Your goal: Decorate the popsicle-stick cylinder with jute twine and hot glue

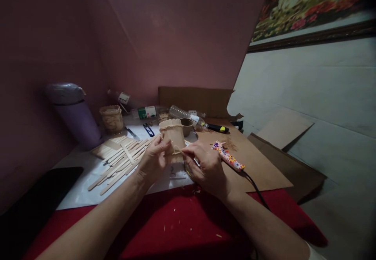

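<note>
Both hands meet on a small stick-built cup [174, 136] that stands upright on the white sheet [88, 189]. The left hand [154, 160] closes its fingers against the cup's left side, thumb toward the front. The right hand [205, 166] pinches a thin strand of twine [178, 149] against the cup's lower front; its fingertips are pressed together on the strand, though where the twine runs behind the cup is hidden. The cup's base is covered by both hands.

Just left of the grip lies a loose heap of flat wooden sticks [123, 158]. Just right of the right hand rests a patterned glue gun [227, 157] on brown cardboard [264, 170], its black cord passing under the wrist and out of sight. Beyond the cup lie clear plastic bottles [182, 113], a small brown cup [187, 125], blue snips [148, 129] and a yellow-and-black knife [216, 127]. Farther left stand a second wrapped cup [111, 118] and a purple flask [75, 113], dim in shadow. A dark object [38, 201] at the near left is too dark to identify.
</note>
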`<state>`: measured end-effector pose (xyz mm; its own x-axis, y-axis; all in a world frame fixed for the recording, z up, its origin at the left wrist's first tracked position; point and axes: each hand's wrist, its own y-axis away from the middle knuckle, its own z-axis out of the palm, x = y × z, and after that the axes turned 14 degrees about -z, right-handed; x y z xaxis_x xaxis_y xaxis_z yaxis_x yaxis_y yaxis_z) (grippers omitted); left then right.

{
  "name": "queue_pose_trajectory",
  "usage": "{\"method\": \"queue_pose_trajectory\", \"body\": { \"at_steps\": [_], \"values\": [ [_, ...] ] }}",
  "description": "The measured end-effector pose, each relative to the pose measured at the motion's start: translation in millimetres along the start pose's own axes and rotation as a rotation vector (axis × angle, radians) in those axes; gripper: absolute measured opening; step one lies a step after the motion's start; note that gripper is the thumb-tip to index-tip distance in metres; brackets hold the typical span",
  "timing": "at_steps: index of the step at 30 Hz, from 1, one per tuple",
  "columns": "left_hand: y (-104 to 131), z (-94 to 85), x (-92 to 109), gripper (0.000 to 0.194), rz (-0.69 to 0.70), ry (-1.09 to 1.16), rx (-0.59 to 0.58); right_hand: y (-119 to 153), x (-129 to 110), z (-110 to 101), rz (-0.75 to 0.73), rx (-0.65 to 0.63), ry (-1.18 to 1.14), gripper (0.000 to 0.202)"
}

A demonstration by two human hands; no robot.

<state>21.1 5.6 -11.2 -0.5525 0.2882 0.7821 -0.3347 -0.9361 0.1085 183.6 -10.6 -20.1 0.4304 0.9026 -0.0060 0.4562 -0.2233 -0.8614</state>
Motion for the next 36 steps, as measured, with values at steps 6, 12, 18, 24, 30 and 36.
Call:
{"method": "queue_pose_trajectory", "body": {
  "at_steps": [6,12,18,24,30,36],
  "values": [
    [0.7,-0.1,-0.5,0.045,0.015,-0.024,0.008,3.2,0.1,3.4,0.058,-0.008,0.018,0.01],
    [1.7,0.1,0.4,0.043,0.04,-0.052,0.006,4.5,0.3,4.7,0.114,-0.006,0.03,0.007],
    [0.7,0.1,-1.1,0.043,0.065,-0.074,0.027,4.1,1.5,5.0,0.058,-0.024,0.065,0.009],
    [1.1,2.9,0.4,0.05,0.008,-0.003,0.035,3.9,-1.7,3.6,0.165,-0.021,0.062,0.011],
    [-2.4,-0.7,1.4,0.049,0.006,0.04,0.057,4.6,-2.9,4.1,0.246,0.087,0.047,0.01],
    [-4.7,-4.2,1.0,0.044,-0.001,0.083,0.06,7.8,-0.7,5.2,0.357,0.298,-0.064,0.009]
  ]
}}
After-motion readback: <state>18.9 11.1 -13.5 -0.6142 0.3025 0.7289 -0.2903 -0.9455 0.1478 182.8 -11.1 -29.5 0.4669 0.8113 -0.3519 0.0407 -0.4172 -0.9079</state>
